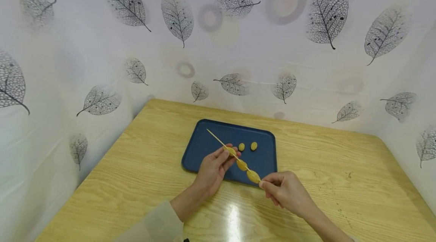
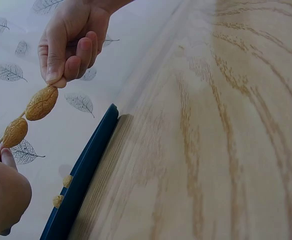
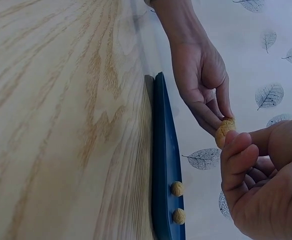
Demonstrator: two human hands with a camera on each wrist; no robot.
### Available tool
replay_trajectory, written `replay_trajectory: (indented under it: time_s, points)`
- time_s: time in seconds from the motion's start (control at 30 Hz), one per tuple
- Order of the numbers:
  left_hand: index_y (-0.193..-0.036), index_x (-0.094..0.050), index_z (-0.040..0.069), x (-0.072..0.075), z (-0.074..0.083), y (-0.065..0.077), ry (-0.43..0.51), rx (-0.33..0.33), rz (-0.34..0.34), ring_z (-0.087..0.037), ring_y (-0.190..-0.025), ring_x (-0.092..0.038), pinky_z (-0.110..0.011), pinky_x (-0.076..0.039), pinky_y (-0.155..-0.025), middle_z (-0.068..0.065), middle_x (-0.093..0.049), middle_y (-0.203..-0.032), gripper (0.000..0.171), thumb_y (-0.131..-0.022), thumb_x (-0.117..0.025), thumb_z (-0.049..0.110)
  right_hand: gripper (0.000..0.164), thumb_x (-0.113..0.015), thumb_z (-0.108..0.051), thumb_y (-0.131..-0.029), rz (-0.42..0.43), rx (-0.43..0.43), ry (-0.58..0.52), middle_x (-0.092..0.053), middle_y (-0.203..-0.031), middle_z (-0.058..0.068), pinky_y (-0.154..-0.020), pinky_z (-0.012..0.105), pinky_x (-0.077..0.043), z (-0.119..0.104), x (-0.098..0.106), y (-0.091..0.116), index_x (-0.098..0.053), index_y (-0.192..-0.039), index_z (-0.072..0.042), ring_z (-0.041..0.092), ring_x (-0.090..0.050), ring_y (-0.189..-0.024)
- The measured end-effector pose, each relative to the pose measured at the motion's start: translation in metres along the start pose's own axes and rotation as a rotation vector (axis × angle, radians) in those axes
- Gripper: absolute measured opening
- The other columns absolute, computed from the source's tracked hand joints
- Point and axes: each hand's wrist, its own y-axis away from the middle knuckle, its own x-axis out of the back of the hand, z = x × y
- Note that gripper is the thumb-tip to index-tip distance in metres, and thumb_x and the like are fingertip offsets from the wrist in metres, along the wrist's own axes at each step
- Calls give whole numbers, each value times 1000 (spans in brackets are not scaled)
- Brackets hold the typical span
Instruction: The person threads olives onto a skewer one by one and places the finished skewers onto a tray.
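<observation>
A thin wooden skewer (image 1: 216,137) slants above the blue tray, with several wrinkled, yellow-brown oval pieces (image 1: 253,176) threaded along its lower part. My left hand (image 1: 212,168) pinches the uppermost piece (image 1: 231,151) between thumb and fingers. At the skewer's lower end, my right hand (image 1: 286,191) grips with thumb and forefinger, right below the lowest piece. The left wrist view shows that lowest piece (image 2: 42,103) touching the right fingertips. In the right wrist view, the fingers of both hands partly hide the threaded pieces.
Two loose yellow-brown pieces (image 1: 241,147) (image 1: 253,146) lie on the blue tray (image 1: 204,147). The tray stands on a light wood table (image 1: 146,166). A white curtain with leaf prints (image 1: 238,52) surrounds the table at the back and sides.
</observation>
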Motion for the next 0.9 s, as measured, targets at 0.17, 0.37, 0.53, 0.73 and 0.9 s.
replay_trajectory:
  time_s: [0.17,0.37,0.53,0.73,0.9]
  points:
    - [-140,-49,-11,-1,-1,0,-3,1,2,-23,-119,-66,-33,-49,-111,-27,-53,-142,33,-111,-45,2,21,-69,-15,-101,-1,-7,-5,-62,-62,12,-36,20,-39,0,0,0,-76,-89,2,10,-48,-43]
    - [-138,-51,-9,-3,-2,1,3,2,10,-23,-118,-66,-32,-49,-110,-24,-57,-139,31,-111,-45,2,21,-69,-15,-101,-1,-11,-6,-62,-62,13,-36,20,-39,0,0,0,-76,-91,2,10,-48,-43]
    - [-137,-52,-9,-4,-4,0,7,3,18,-23,-119,-66,-33,-49,-110,-19,-61,-134,30,-111,-46,3,21,-69,-15,-101,1,-14,-8,-62,-62,13,-37,20,-39,1,1,0,-76,-91,2,10,-48,-43]
    - [-140,-50,-10,-5,-2,0,3,12,35,-23,-118,-67,-32,-50,-110,-18,-62,-134,32,-111,-45,3,22,-68,-17,-102,-5,-3,-6,-61,-60,8,-37,21,-40,3,1,-1,-76,-91,2,9,-48,-43]
    - [-146,-47,-10,-6,4,0,21,30,14,-24,-122,-65,-33,-49,-110,-22,-58,-142,37,-111,-46,3,22,-69,-16,-101,10,-7,-17,-61,-62,9,-38,21,-43,1,2,-1,-76,-93,3,10,-50,-46]
